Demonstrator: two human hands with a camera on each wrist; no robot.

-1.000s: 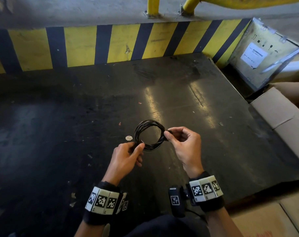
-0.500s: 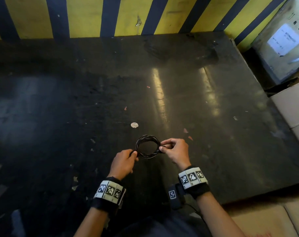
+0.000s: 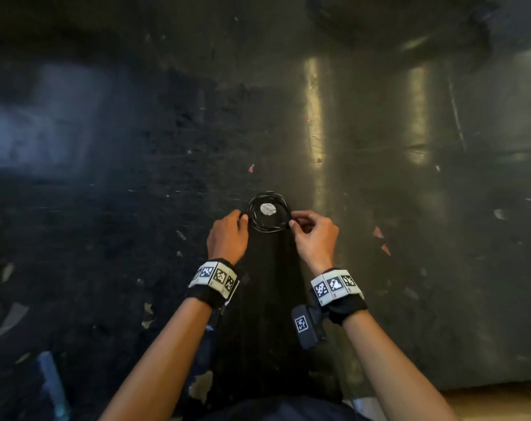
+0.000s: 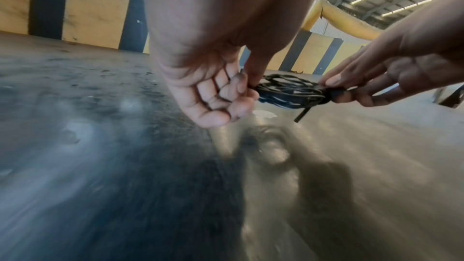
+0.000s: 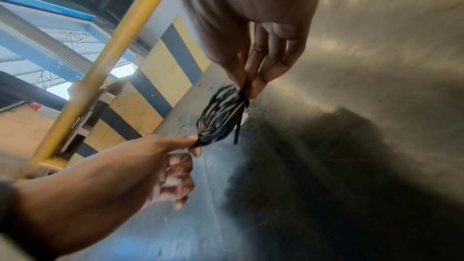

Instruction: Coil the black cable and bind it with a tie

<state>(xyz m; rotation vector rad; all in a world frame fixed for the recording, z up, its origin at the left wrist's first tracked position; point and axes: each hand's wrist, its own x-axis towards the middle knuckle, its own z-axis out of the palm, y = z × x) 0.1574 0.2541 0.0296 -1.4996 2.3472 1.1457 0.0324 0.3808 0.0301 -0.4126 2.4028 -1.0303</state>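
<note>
The black cable [image 3: 255, 221] is wound into a small round coil [image 4: 286, 88] and hangs just above the dark floor. My left hand [image 3: 241, 218] pinches its left side between thumb and forefinger, the other fingers curled. At the coil's right side my right hand [image 3: 292, 221] pinches the spot where a black tie [image 4: 305, 113] wraps the strands. The tie's loose tail [image 5: 237, 126] hangs down from the coil. In the right wrist view the coil [image 5: 218, 114] stretches between both hands.
A dark, scuffed, shiny floor plate [image 3: 379, 177] lies under the hands. A pale round scrap [image 3: 267, 209] shows through the coil's middle, and small red bits [image 3: 379, 233] lie to the right. A yellow-and-black striped kerb [image 4: 95, 19] and a yellow rail [image 5: 105, 62] stand beyond.
Both hands have carried the coil forward and down close to the floor, over the pale round scrap. The head view has tipped down, so the striped kerb is out of sight.
</note>
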